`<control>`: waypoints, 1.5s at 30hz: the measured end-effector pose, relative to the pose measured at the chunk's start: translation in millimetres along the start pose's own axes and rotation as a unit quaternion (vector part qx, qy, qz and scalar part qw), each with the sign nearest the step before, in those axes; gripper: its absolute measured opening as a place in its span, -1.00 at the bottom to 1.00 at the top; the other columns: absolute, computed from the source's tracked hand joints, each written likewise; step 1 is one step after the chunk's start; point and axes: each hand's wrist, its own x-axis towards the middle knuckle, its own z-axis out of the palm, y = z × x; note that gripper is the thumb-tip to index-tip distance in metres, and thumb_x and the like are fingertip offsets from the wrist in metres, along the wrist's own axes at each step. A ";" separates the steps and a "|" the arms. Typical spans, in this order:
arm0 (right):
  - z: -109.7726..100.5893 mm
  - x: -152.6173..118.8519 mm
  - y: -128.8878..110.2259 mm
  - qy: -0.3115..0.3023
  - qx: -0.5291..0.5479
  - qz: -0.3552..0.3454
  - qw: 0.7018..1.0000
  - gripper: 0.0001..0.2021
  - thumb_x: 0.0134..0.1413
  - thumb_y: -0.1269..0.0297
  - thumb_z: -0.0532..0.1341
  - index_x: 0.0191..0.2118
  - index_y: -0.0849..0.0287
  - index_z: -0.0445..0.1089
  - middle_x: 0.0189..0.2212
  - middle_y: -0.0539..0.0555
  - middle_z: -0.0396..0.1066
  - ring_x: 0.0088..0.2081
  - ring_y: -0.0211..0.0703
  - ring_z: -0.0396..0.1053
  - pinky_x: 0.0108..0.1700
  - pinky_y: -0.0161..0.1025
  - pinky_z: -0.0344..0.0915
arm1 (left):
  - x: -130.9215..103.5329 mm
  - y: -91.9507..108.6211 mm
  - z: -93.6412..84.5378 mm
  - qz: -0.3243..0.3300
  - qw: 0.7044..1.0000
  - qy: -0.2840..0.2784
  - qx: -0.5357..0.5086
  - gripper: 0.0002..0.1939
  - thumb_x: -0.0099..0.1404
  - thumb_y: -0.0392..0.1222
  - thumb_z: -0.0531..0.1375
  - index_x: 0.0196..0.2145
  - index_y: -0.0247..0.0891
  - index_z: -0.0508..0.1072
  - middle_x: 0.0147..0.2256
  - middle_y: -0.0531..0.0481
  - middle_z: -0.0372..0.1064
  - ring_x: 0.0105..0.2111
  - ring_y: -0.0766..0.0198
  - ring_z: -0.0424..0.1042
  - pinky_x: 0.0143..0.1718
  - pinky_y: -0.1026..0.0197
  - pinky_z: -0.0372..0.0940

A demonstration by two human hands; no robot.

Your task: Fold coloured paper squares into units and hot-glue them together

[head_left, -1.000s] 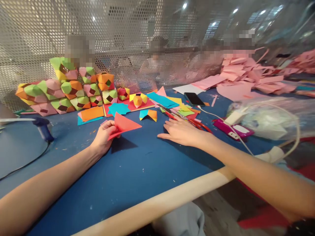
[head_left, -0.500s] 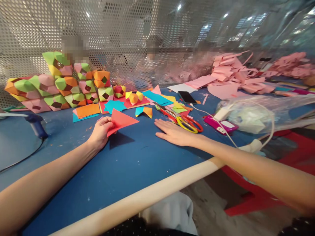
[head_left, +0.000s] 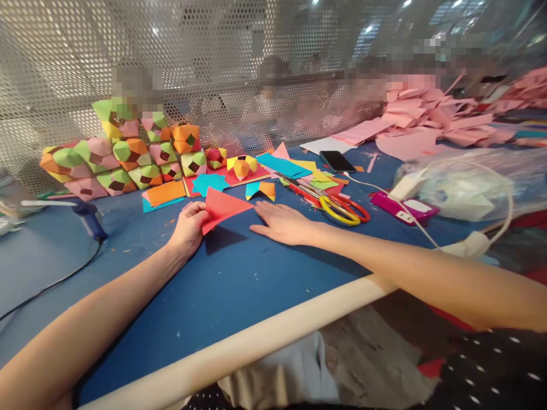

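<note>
Between the thumb and fingers of my left hand [head_left: 190, 229] is a folded red paper triangle [head_left: 223, 208], raised a little over the blue table [head_left: 205, 302]. Its tip points right, toward my right hand [head_left: 285, 222]. That hand lies low over the table, fingers stretched out and holding nothing. Just beyond the paper sits a small blue-and-orange folded piece [head_left: 261, 191]. Scissors with yellow handles [head_left: 339, 209] and another red-handled pair [head_left: 354, 206] lie right of my right hand.
Folded paper balls [head_left: 128, 152] are stacked at the back left, near a blue glue gun [head_left: 89, 219]. Coloured sheets [head_left: 166, 193] lie in front of the stack. A phone [head_left: 337, 161], a purple power strip [head_left: 404, 208] and heaped pink paper [head_left: 421, 111] are to the right.
My right hand has moved left, away from the scissors and close to the tip of the red paper. My left hand keeps its hold. The view has shifted slightly.
</note>
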 end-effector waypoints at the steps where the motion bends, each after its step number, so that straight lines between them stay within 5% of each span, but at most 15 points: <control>1: -3.7 -8.4 7.5 0.000 -0.049 0.045 0.998 -0.37 0.20 -0.12 -0.11 0.00 0.38 0.33 0.04 0.41 0.30 0.09 0.18 0.25 0.06 0.00 0.12 | -0.5 0.2 0.4 -0.001 1.000 -0.001 0.000 -0.87 -0.16 -0.36 0.17 -0.54 -0.29 0.33 -0.65 0.13 0.31 -0.67 0.39 0.26 -0.61 0.30 0.15; 5: -26.0 -28.3 18.0 0.001 -0.097 0.150 0.984 -0.41 0.23 -0.06 -0.14 -0.38 0.28 0.47 -0.36 0.32 0.49 -0.20 0.15 0.42 -0.14 -0.04 0.19 | -1.5 -0.2 1.9 -0.001 1.000 -0.004 0.009 -0.86 -0.15 -0.36 0.17 -0.51 -0.28 0.34 -0.62 0.12 0.33 -0.65 0.39 0.27 -0.59 0.31 0.17; 8: -37.1 -19.8 3.4 0.063 0.086 0.109 0.988 -0.44 0.23 -0.07 -0.17 -0.40 0.19 0.43 -0.43 0.12 0.45 -0.32 -0.03 0.39 -0.30 -0.21 0.17 | -1.7 -2.2 1.5 0.005 0.999 -0.003 0.035 -0.84 -0.13 -0.35 0.17 -0.48 -0.28 0.35 -0.59 0.13 0.35 -0.62 0.40 0.29 -0.55 0.33 0.18; 13: -24.0 10.6 -22.4 0.080 0.376 0.014 0.923 -0.53 0.13 -0.10 -0.03 -0.57 0.19 0.23 -0.63 -0.07 0.13 -0.53 -0.28 0.13 -0.47 -0.31 0.02 | -5.6 -2.7 2.3 0.019 0.993 -0.015 0.111 -0.85 -0.09 -0.37 0.17 -0.46 -0.29 0.41 -0.55 0.11 0.38 -0.56 0.38 0.32 -0.50 0.34 0.19; 16: -6.4 20.7 -21.9 0.092 0.437 0.005 0.895 -0.65 0.01 0.04 0.15 -0.59 0.18 0.17 -0.63 -0.11 0.06 -0.56 -0.34 0.02 -0.51 -0.33 -0.05 | -9.8 0.3 5.8 0.021 0.988 -0.031 0.152 -0.85 -0.07 -0.39 0.18 -0.45 -0.29 0.44 -0.52 0.09 0.41 -0.52 0.38 0.33 -0.48 0.34 0.20; 22: 7.3 18.5 -8.7 0.082 0.514 0.027 0.853 -0.77 -0.06 0.16 0.19 -0.54 0.21 0.28 -0.60 -0.07 0.21 -0.53 -0.30 0.14 -0.50 -0.33 0.05 | -13.1 3.0 9.4 0.011 0.983 -0.040 0.181 -0.85 0.00 -0.30 0.25 -0.38 -0.28 0.44 -0.49 0.08 0.39 -0.52 0.38 0.33 -0.46 0.32 0.23; 27: -2.3 9.4 -11.1 0.082 0.518 0.015 0.852 -0.85 -0.07 0.23 0.22 -0.41 0.22 0.38 -0.48 -0.02 0.37 -0.45 -0.25 0.26 -0.42 -0.31 0.19 | -21.9 4.8 11.5 -0.009 0.975 -0.050 0.215 -0.81 0.03 -0.20 0.30 -0.41 -0.28 0.38 -0.49 0.09 0.35 -0.53 0.40 0.30 -0.49 0.34 0.20; 31: -6.7 0.4 -19.2 0.145 0.449 -0.006 0.882 -0.87 -0.08 0.34 0.21 -0.33 0.22 0.37 -0.43 -0.02 0.37 -0.41 -0.26 0.26 -0.37 -0.32 0.20 | -33.0 7.3 16.7 -0.027 0.970 -0.049 0.238 -0.81 0.07 -0.16 0.29 -0.44 -0.26 0.33 -0.53 0.11 0.31 -0.53 0.40 0.27 -0.51 0.35 0.16; 35: -9.7 -3.2 -23.0 0.150 0.447 -0.004 0.882 -0.91 -0.06 0.34 0.20 -0.36 0.22 0.35 -0.46 -0.03 0.34 -0.44 -0.27 0.24 -0.40 -0.33 0.19 | -38.7 9.3 21.4 -0.049 0.985 -0.021 0.165 -0.79 0.06 -0.16 0.30 -0.43 -0.26 0.34 -0.49 0.10 0.35 -0.50 0.38 0.31 -0.46 0.34 0.21; 40: -10.0 -0.5 -23.4 0.118 0.555 0.029 0.823 -0.88 -0.07 0.30 0.20 -0.35 0.21 0.33 -0.40 0.02 0.40 -0.37 -0.20 0.33 -0.34 -0.26 0.28 | -43.9 12.7 30.7 -0.077 0.997 0.009 -0.027 -0.81 0.07 -0.24 0.27 -0.32 -0.22 0.37 -0.38 0.09 0.40 -0.41 0.34 0.40 -0.33 0.28 0.29; 45: -6.9 -1.1 -28.4 0.105 0.594 0.066 0.795 -0.84 -0.09 0.25 0.23 -0.36 0.20 0.32 -0.40 0.04 0.41 -0.36 -0.17 0.35 -0.32 -0.22 0.31 | -51.8 11.9 40.6 -0.094 0.995 -0.010 -0.042 -0.75 0.09 -0.23 0.22 -0.21 -0.21 0.40 -0.26 -0.01 0.47 -0.30 0.21 0.46 -0.28 0.19 0.32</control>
